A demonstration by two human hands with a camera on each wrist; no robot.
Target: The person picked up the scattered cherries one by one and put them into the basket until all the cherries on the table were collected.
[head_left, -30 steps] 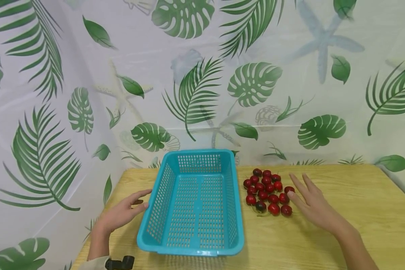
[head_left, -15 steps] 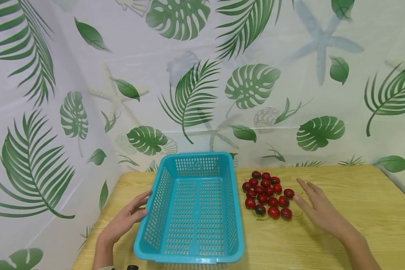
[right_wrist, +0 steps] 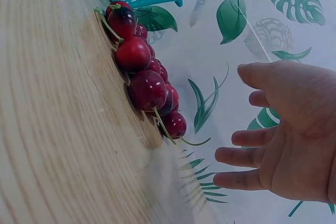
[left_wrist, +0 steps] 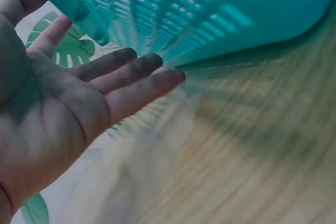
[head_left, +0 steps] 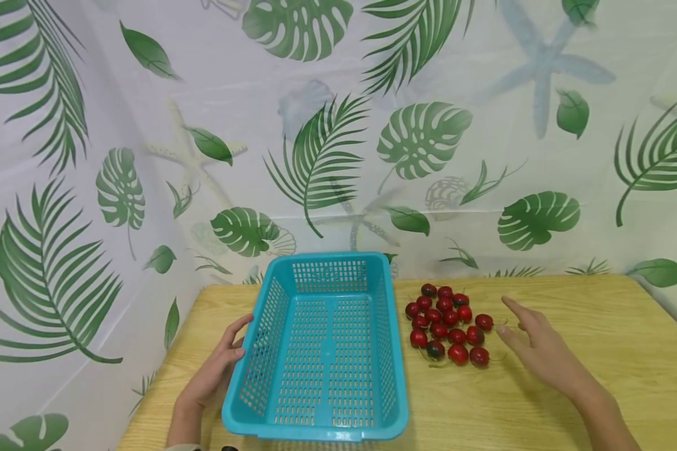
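Note:
A turquoise plastic basket (head_left: 316, 432) with slotted walls and floor stands upright on the wooden table. At its left rim is my left hand (head_left: 213, 369), fingertips at or very near the plastic. The left wrist view shows the same hand (left_wrist: 58, 98) with several fingers stretched out beside the basket wall (left_wrist: 173, 19). To the right of the basket lies a loose cluster of dark red cherries (head_left: 450, 318), some with green stems. My right hand (head_left: 547, 357) hovers just right of them, holding nothing. In the right wrist view its fingers are spread, apart from the cherries (right_wrist: 147, 90).
The light wooden table (head_left: 615, 338) ends at the back against a white leaf-patterned curtain (head_left: 457, 175). Another stretch of curtain runs along the left side. A small dark object (head_left: 229, 448) shows at the bottom edge near my left wrist.
My left hand has shifted slightly toward the basket's rim. My right hand has drawn a little to the right, away from the cherries. The head view has moved slightly; basket and cherries stay in place.

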